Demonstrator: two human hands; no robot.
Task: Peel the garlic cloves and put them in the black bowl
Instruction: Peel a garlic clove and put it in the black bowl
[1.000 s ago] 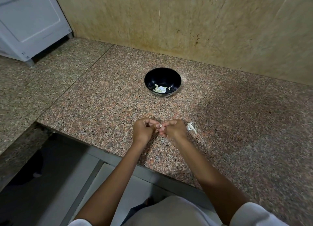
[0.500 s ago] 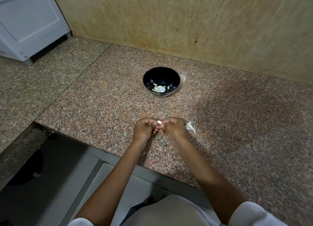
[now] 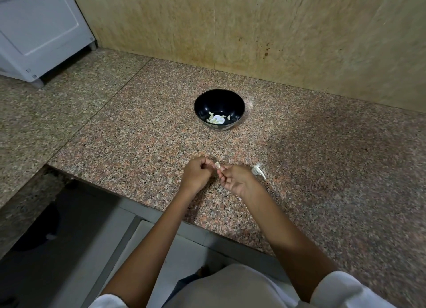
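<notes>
Near the front edge of the speckled granite desk, my right hand has rolled palm-up since last look, its fingers and those of my left hand still pinching the small pale garlic clove, so peeling continues, round black bowl farther back awaiting it.

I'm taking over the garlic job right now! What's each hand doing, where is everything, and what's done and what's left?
The left hand pinches a garlic clove low over the counter.
The right hand pinches the same clove from the other side, as if peeling it.
The black bowl stands farther back on the counter, with several peeled cloves in it.
A white piece lies on the counter beside the right hand; skin or clove, I cannot tell.
Done: some cloves are in the bowl.
Left: finish peeling this clove, drop it in, then check the white piece.
</notes>
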